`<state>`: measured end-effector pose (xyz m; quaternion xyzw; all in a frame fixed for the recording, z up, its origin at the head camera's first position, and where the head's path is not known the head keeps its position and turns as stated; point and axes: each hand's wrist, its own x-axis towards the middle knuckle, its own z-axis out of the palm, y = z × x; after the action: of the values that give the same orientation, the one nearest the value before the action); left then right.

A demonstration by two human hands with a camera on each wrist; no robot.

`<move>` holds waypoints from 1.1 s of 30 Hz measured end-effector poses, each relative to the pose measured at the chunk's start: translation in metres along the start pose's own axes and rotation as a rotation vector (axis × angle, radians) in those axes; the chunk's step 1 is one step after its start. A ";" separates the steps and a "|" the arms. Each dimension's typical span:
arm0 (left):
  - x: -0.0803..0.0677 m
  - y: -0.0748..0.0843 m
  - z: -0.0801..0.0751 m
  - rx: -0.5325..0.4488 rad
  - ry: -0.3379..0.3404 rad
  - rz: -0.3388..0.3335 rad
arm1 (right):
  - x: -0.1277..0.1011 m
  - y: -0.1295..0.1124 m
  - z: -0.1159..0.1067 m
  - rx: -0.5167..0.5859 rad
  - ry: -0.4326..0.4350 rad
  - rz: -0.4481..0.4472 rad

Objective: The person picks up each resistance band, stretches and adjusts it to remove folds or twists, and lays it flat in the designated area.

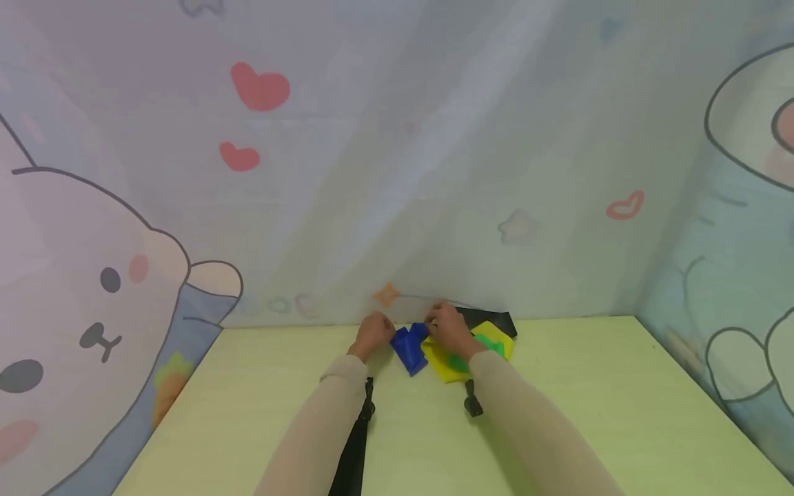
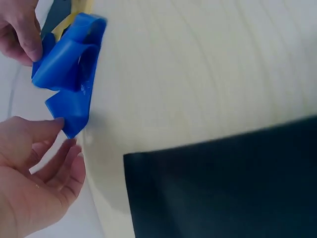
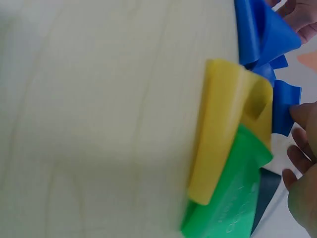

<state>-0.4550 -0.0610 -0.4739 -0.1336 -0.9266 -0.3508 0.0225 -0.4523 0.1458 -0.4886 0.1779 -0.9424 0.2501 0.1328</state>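
Observation:
A blue resistance band, flat and rubbery, lies in loose folds by the table's back edge. My left hand pinches one corner of it between thumb and fingertips, as the left wrist view shows. At the band's other end, my right hand holds the edge with thumb and fingers. Under and beside the right wrist are a yellow band, a green band with faint print, and a black band. These overlap each other, and the right forearm partly hides them in the head view.
A pale yellow table ends at a printed cloth backdrop, close behind both hands. From the left wrist hangs a black strap; a shorter black strap end shows at the right wrist.

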 end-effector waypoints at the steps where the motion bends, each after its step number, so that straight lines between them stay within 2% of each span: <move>1: -0.001 -0.002 -0.002 -0.027 -0.004 0.026 | -0.001 -0.002 -0.001 0.020 0.013 0.001; 3: -0.001 -0.003 -0.005 -0.060 0.002 0.041 | -0.002 -0.006 -0.005 0.076 0.038 0.010; 7: -0.001 0.000 -0.013 -0.110 0.065 0.051 | -0.001 -0.013 -0.012 0.161 0.075 0.031; 9: -0.003 0.004 -0.017 -0.146 0.085 0.020 | -0.001 -0.017 -0.015 0.179 0.092 0.025; 13: -0.012 0.011 -0.028 -0.230 0.093 0.004 | -0.005 -0.022 -0.021 0.199 0.137 -0.014; 17: -0.025 0.017 -0.043 -0.272 0.091 0.019 | -0.011 -0.028 -0.026 0.257 0.144 -0.041; 21: -0.033 0.022 -0.056 -0.278 0.086 0.051 | -0.016 -0.027 -0.033 0.278 0.137 -0.052; 25: -0.034 0.026 -0.068 -0.246 0.075 0.085 | -0.021 -0.026 -0.045 0.284 0.146 -0.086; 29: -0.035 0.030 -0.077 -0.207 0.079 0.085 | -0.027 -0.031 -0.058 0.272 0.133 -0.103; 33: -0.038 0.034 -0.084 -0.217 0.087 0.077 | -0.034 -0.034 -0.067 0.230 0.116 -0.110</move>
<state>-0.4135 -0.1003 -0.3942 -0.1555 -0.8755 -0.4534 0.0614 -0.3971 0.1625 -0.4295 0.2287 -0.8871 0.3585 0.1794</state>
